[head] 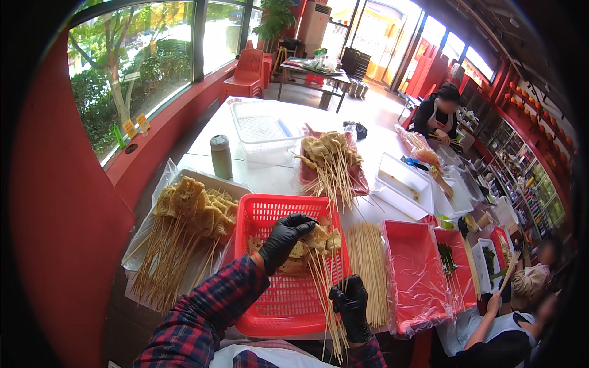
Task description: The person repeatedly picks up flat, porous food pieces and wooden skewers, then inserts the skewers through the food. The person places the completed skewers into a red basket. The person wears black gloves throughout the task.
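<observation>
Before me is a red perforated plastic basket with tan, spongy food pieces in it, some on wooden skewers. My left hand, in a black glove, has its fingers pinched at a piece of this food over the basket. Near the basket's right edge, my right hand, also black-gloved, has its fingers curled at a thin skewer; the loaded skewers pass beside it, and its exact grip is partly hidden. Bare bamboo skewers lie in a thick row just right of the basket.
Left stands a tray of skewered food; behind are a bottle, a clear plastic bin and a heaped red tray. On the right lie plastic-lined red trays and white trays. Several people work along the right.
</observation>
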Demonstrator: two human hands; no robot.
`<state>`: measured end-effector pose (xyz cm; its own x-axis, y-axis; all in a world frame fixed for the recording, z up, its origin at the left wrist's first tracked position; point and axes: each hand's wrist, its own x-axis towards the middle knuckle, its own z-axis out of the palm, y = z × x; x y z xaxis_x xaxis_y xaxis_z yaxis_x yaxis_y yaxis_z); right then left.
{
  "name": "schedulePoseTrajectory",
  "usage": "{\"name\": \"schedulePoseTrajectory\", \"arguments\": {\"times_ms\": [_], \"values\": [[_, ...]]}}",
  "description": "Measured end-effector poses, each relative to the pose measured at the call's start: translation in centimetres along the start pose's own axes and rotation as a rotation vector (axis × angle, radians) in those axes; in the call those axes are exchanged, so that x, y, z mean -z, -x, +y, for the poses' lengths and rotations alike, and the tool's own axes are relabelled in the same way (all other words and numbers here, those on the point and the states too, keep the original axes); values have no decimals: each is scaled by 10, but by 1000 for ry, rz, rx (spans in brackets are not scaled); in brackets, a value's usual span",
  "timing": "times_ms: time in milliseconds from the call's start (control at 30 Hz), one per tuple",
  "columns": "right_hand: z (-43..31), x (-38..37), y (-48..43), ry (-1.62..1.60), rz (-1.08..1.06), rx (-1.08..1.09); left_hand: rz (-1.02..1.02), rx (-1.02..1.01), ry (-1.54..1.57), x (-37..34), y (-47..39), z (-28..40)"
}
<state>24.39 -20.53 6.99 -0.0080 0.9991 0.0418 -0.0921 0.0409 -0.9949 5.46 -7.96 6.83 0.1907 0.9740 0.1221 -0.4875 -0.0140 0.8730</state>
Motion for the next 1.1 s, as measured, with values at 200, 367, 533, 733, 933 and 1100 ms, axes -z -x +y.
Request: {"name": "schedulePoseTrajectory", "arguments": {"times_ms": [200,367,533,733,933,1100], "values": [[-3,-4,0,0,23,-6,-60,241,251,-6,4,9],[0,-2,0,13,22,3,-101,344,407,-5,7,10],[1,-2,0,56,37,43,-134,362,354,-7,9,10],[-1,-6,-1,24,123,61,-131,399,363,-17,14,9],[10,-3,-3,149,151,80,-173,397,323,-30,19,6],[2,-5,-2,104,137,41,-167,296,242,-37,17,0]]}}
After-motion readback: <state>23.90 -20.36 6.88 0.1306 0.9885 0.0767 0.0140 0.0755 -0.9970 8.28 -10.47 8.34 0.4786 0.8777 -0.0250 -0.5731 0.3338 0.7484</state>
